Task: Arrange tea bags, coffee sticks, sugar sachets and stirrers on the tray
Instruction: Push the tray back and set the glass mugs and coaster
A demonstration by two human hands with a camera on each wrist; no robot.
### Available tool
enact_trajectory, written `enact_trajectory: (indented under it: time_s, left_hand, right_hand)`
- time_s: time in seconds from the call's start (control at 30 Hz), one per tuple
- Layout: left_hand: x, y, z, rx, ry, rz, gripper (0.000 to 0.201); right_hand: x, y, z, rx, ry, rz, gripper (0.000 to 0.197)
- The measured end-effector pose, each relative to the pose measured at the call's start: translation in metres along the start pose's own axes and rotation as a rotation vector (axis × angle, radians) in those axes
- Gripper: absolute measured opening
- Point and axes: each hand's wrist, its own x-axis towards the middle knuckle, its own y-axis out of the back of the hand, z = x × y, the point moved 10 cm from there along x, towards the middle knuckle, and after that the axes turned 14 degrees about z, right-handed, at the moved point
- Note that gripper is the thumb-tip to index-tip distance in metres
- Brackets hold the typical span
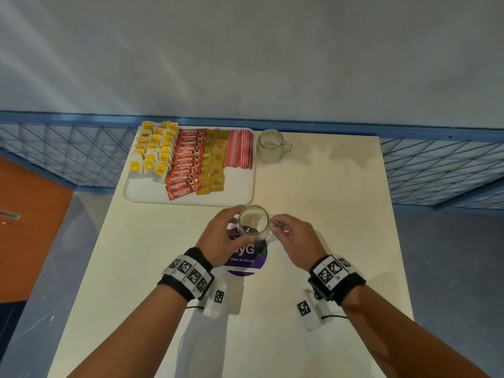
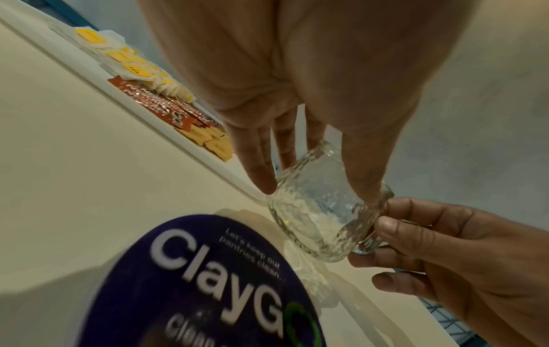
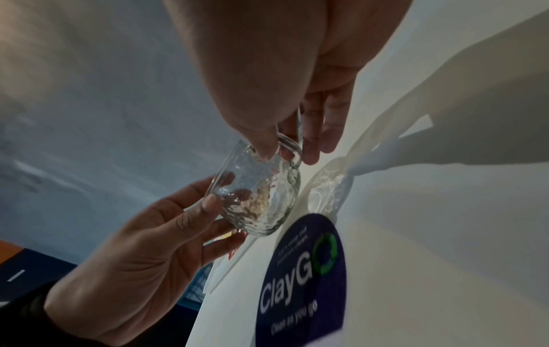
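Glass mug: clear dimpled glass mug [image 1: 254,221] with a looped handle, tilted and held off the bench [image 1: 313,203] between your two hands, above the round purple sticker [image 1: 246,259].
Left hand: your left hand [image 1: 221,238] cups the mug's body, thumb on one side and fingers [image 2: 258,164] on the other, curved round the glass.
Right hand: your right hand [image 1: 296,237] pinches the handle, thumb pressing on top and fingers [image 3: 315,140] curled beside and under the loop.
Tray: white rounded plastic tray [image 1: 152,196] sits at the far left of the bench, beyond the held mug.
Tea bags: pale paper tea bags [image 1: 154,151] with yellow tags overlap in rows on the tray's left part.
Coffee sticks: glossy red coffee sticks [image 1: 186,163] lie in an overlapping column just right of the tea bags.
Sugar sachets: brown paper sugar sachets [image 1: 214,162] lie in two columns next to the sticks.
Stirrers: thin red-and-white striped stirrers [image 1: 240,150] lie side by side at the tray's right edge.
Second mug: another clear handled second mug [image 1: 271,145] stands upright on the bench just right of the tray.
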Motion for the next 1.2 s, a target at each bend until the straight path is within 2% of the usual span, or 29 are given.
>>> enact_trajectory:
  time_s: [0.33,0.5,0.83,1.2]
  left_hand:
    - [0.066,-0.006,0.032,0.05,-0.098,0.013,0.074]
    - [0.093,-0.013,0.04,0.05,-0.104,0.031,0.072]
    - [0.131,-0.038,0.022,0.096,-0.051,0.018,0.076]
    - [0.143,-0.049,0.01,0.109,-0.034,-0.002,0.074]
  right_hand:
    - [0.063,0.023,-0.012,-0.018,0.031,0.096,0.017]
    - [0.09,0.03,-0.013,-0.055,0.036,0.124,0.019]
    - [0.124,0.025,0.009,-0.141,0.008,0.115,0.019]
    - [0.134,0.023,0.019,-0.17,-0.006,0.123,0.021]
